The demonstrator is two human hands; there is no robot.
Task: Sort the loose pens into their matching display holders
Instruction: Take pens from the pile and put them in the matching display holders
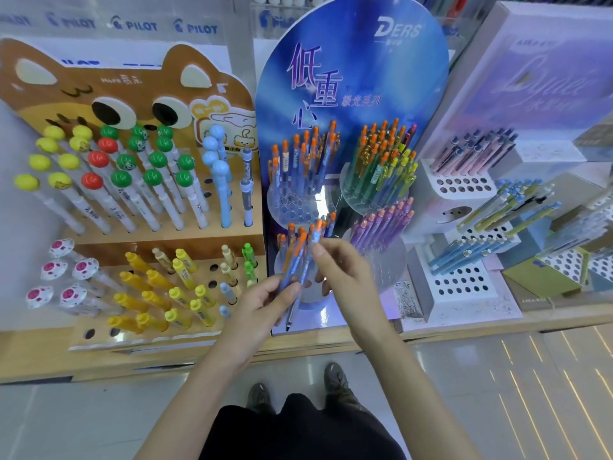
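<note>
My left hand [265, 298] grips a small bunch of blue pens with orange caps [300, 257], their tips pointing down toward the shelf. My right hand [341, 267] pinches the upper part of one pen in that bunch, near its orange cap. Both hands hover in front of the blue display stand [351, 78], just over its lower left clear round holder [292, 237], which has similar blue pens in it. The stand's other round holders carry blue [305, 161], green and yellow [381, 161], and purple pens [384, 224].
A brown bear-faced cardboard stand [232, 240] at left holds ball-topped, yellow and mushroom-topped pens. White tiered holders [461, 287] with pink and blue pens stand at right. All sit on a wooden shelf [497, 323]; my shoes and tiled floor are below.
</note>
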